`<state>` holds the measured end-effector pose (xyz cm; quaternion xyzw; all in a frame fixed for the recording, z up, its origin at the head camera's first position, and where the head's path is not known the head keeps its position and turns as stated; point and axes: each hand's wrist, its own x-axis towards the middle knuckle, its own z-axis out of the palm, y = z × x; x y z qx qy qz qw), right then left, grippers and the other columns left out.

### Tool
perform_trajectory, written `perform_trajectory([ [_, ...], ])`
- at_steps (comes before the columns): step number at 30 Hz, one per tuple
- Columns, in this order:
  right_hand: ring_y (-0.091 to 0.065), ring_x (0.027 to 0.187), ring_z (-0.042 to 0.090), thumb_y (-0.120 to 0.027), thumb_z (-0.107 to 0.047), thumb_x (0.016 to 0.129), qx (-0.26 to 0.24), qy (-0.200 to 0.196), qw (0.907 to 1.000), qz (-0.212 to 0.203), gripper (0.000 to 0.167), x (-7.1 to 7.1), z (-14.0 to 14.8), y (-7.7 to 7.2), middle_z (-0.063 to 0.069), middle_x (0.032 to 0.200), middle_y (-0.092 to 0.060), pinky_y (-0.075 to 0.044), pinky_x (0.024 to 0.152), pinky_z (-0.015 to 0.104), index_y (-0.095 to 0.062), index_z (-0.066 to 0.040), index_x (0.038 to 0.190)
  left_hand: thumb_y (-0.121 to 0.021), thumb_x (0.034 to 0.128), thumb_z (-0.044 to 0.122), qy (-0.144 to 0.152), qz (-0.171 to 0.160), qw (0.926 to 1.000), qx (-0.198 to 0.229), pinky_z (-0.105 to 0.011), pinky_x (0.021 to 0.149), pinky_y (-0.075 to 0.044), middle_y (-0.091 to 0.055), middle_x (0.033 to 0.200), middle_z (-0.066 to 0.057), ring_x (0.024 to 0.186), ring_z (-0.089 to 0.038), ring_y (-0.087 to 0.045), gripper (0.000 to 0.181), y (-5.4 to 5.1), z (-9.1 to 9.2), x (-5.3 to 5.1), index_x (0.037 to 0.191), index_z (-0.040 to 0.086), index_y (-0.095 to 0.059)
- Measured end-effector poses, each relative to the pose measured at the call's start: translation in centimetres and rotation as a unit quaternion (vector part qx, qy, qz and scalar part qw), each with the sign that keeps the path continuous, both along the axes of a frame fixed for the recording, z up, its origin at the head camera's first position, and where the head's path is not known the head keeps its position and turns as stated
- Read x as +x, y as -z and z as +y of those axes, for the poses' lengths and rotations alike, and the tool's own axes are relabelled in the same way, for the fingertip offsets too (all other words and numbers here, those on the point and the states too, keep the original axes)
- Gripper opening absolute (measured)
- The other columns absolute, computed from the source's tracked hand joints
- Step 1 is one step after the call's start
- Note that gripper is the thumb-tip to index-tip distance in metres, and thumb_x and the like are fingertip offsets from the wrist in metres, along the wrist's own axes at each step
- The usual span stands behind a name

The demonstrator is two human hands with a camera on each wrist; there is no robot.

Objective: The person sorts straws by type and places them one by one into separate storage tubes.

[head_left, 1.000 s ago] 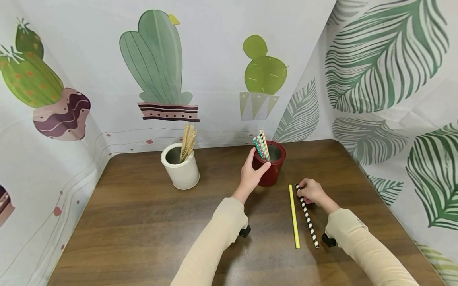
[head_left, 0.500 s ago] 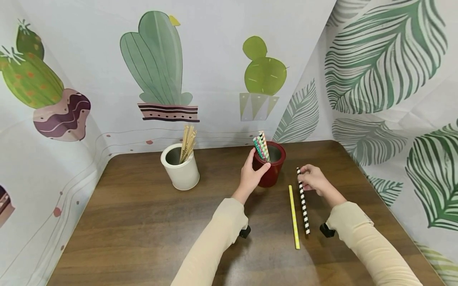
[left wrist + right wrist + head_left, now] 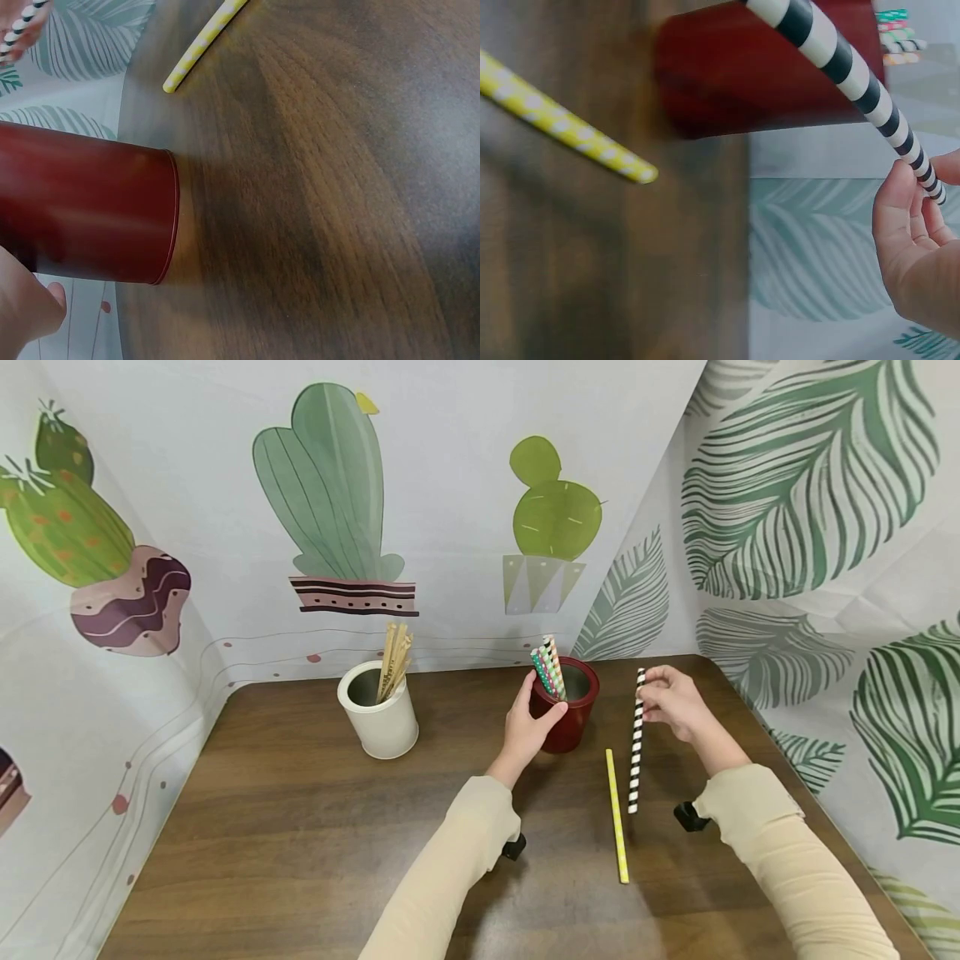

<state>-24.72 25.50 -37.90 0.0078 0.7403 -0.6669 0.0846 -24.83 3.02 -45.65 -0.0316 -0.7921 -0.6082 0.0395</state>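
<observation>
My left hand [image 3: 527,728] holds the red cup [image 3: 572,727] near its rim, thumb at the front and fingers at the left side. Several patterned paper straws [image 3: 550,667] lean at the left inside this cup. To its right, my right hand [image 3: 672,702] pinches a black-and-white striped straw [image 3: 637,747] near its upper end. That straw is raised above the table, its lower end pointing toward me, as the right wrist view also shows with the striped straw [image 3: 855,81] crossing in front of the cup. A yellow straw with pale spots [image 3: 617,817] lies on the table below.
Farther left stands a cream cup [image 3: 386,727] holding several wrapped tan sticks or straws [image 3: 393,662]. The brown wooden table [image 3: 315,843] has rounded far corners. Behind it and at the sides hangs a white cloth [image 3: 450,485] printed with cacti and leaves.
My right hand has lifted the striped straw off the table and carried it away from me, beside the red cup. My left hand and the cup have stayed in place.
</observation>
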Motion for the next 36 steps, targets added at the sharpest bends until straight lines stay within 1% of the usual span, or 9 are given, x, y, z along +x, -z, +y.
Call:
perform_trajectory([
  [6,-0.052,0.052,0.006,-0.041,0.010,0.080,-0.091,0.023,0.9946,0.043,0.021,-0.5,-0.4,-2.2,-0.007,0.065,-0.056,-0.048,0.047,0.020,-0.036,-0.007,0.091,-0.063,0.0786,0.038,0.000,0.000,1.0000,0.002,-0.041,0.103,-0.032,-0.034,0.141,0.008,0.129,-0.013,-0.032,0.070,0.1,0.0,0.0,0.137,0.036,-0.025],
  [12,-0.052,0.050,0.009,-0.043,0.011,0.081,-0.145,0.041,0.9864,0.067,0.019,-1.0,-1.0,-4.2,-0.005,0.062,-0.053,-0.048,0.046,0.021,-0.036,-0.005,0.090,-0.063,0.0784,0.039,0.001,0.002,1.0000,0.003,-0.040,0.103,-0.031,-0.034,0.141,0.008,0.129,-0.012,-0.031,0.070,0.1,-0.1,0.0,0.138,0.035,-0.025],
  [16,-0.051,0.050,0.008,-0.043,0.012,0.081,-0.180,0.058,0.9773,0.096,0.020,-1.3,-1.2,-5.3,-0.004,0.062,-0.052,-0.048,0.045,0.022,-0.037,-0.006,0.088,-0.063,0.0780,0.039,-0.001,0.006,1.0000,0.002,-0.039,0.103,-0.030,-0.035,0.141,0.007,0.129,-0.013,-0.032,0.071,0.1,-0.1,0.0,0.138,0.032,-0.026],
  [20,-0.051,0.053,0.009,-0.044,0.012,0.080,-0.219,0.089,0.9639,0.123,0.022,-1.6,-1.7,-6.1,-0.002,0.063,-0.052,-0.048,0.044,0.022,-0.037,-0.007,0.086,-0.064,0.0778,0.039,-0.002,0.007,1.0000,0.000,-0.038,0.103,-0.031,-0.035,0.140,0.007,0.128,-0.013,-0.033,0.072,-0.1,-0.1,0.1,0.139,0.030,-0.027],
  [24,-0.053,0.053,0.011,-0.044,0.014,0.078,-0.260,0.131,0.9472,0.134,0.024,-2.1,-2.1,-6.6,0.000,0.065,-0.049,-0.047,0.042,0.023,-0.037,-0.008,0.084,-0.063,0.0780,0.039,0.000,0.000,1.0000,-0.003,-0.038,0.103,-0.032,-0.035,0.140,0.008,0.128,-0.013,-0.033,0.071,-0.3,-0.1,0.1,0.138,0.033,-0.026],
  [26,-0.053,0.052,0.012,-0.045,0.013,0.077,-0.267,0.155,0.9407,0.140,0.024,-2.5,-2.2,-6.6,0.001,0.066,-0.046,-0.047,0.042,0.023,-0.037,-0.008,0.083,-0.063,0.0781,0.038,-0.001,-0.002,1.0000,-0.005,-0.038,0.103,-0.031,-0.036,0.140,0.008,0.128,-0.013,-0.033,0.070,-0.3,-0.1,0.2,0.138,0.034,-0.026],
  [29,-0.052,0.052,0.012,-0.045,0.014,0.076,-0.279,0.182,0.9307,0.151,0.025,-3.2,-2.4,-6.5,0.001,0.068,-0.043,-0.047,0.041,0.024,-0.037,-0.009,0.082,-0.063,0.0780,0.038,-0.004,0.001,1.0000,-0.005,-0.038,0.103,-0.031,-0.036,0.140,0.006,0.128,-0.014,-0.034,0.071,-0.3,0.0,0.2,0.138,0.031,-0.027],
  [33,-0.052,0.051,0.011,-0.045,0.015,0.075,-0.277,0.204,0.9236,0.170,0.026,-4.0,-2.8,-6.2,0.001,0.069,-0.040,-0.047,0.041,0.024,-0.037,-0.009,0.081,-0.063,0.0778,0.039,-0.006,0.008,0.9999,-0.008,-0.039,0.104,-0.030,-0.036,0.140,0.005,0.128,-0.015,-0.034,0.071,-0.3,0.0,0.1,0.139,0.028,-0.028],
  [36,-0.052,0.049,0.011,-0.044,0.015,0.075,-0.261,0.215,0.9241,0.178,0.027,-4.5,-3.2,-5.9,0.000,0.068,-0.040,-0.048,0.041,0.023,-0.037,-0.010,0.081,-0.063,0.0775,0.041,-0.007,0.009,0.9998,-0.013,-0.039,0.104,-0.030,-0.036,0.140,0.006,0.128,-0.014,-0.034,0.072,-0.2,0.0,0.1,0.138,0.029,-0.028],
])
